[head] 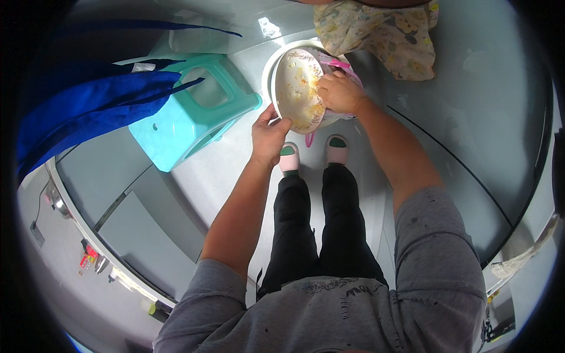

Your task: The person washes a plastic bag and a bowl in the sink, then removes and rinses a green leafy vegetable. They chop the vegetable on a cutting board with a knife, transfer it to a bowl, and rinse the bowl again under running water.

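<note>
A white oval dish (296, 92) with a patterned rim is tilted over a round bin (267, 75) that has a pink-edged bag inside. Yellow food bits cling to the inner face of the dish. My left hand (271, 134) grips the lower left rim of the dish, thumb on the rim. My right hand (340, 92) is at the dish's right side, its fingertips against the food-smeared inner face; whether it holds anything is hidden. Part of the pink bag (353, 79) shows beyond my right wrist.
A turquoise plastic stool (176, 128) lies on its side left of the bin. Blue fabric (101, 99) hangs over it. A floral cloth (384, 37) hangs at the top right. Grey cabinet fronts (141, 225) stand on the left, and pink slippers (337, 152) are on the floor below the bin.
</note>
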{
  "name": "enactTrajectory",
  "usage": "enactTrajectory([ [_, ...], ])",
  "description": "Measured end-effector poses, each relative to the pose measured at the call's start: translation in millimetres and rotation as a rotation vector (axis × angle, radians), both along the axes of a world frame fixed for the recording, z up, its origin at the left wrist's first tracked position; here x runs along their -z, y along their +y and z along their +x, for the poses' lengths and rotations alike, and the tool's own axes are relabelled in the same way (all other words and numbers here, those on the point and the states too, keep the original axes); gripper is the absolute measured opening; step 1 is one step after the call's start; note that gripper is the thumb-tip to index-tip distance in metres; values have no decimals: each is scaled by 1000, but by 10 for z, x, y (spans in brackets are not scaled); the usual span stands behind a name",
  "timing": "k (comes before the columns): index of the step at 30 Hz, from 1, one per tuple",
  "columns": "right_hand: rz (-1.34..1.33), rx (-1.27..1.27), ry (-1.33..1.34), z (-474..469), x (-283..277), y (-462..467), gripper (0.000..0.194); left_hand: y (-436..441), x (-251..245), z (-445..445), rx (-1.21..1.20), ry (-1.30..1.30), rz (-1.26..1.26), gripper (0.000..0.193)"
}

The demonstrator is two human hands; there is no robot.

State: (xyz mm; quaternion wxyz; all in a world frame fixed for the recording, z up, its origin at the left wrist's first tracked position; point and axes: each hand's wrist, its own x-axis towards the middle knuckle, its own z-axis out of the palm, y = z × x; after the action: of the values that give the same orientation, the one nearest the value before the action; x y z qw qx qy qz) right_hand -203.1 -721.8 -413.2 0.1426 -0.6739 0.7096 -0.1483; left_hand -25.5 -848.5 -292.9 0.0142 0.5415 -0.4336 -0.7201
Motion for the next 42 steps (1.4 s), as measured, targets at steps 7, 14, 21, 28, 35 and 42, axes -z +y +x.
enactTrajectory([
  [7,-101,-73,-249,287,-350,33,11,-12,-33,13,-15,14,-17,56],
  [14,66,-183,-25,167,-138,11,13,0,-41,71,-15,-26,-15,57],
  [21,-147,183,-66,135,-71,-69,15,20,-106,102,7,-82,-15,55],
  [28,111,40,-283,170,-133,-128,17,41,-108,63,-72,-21,63,51],
  [35,270,271,-144,125,-47,76,18,-181,-166,276,-100,-76,41,51],
  [42,82,683,-187,386,-77,38,20,-330,-339,749,-145,93,128,41],
])
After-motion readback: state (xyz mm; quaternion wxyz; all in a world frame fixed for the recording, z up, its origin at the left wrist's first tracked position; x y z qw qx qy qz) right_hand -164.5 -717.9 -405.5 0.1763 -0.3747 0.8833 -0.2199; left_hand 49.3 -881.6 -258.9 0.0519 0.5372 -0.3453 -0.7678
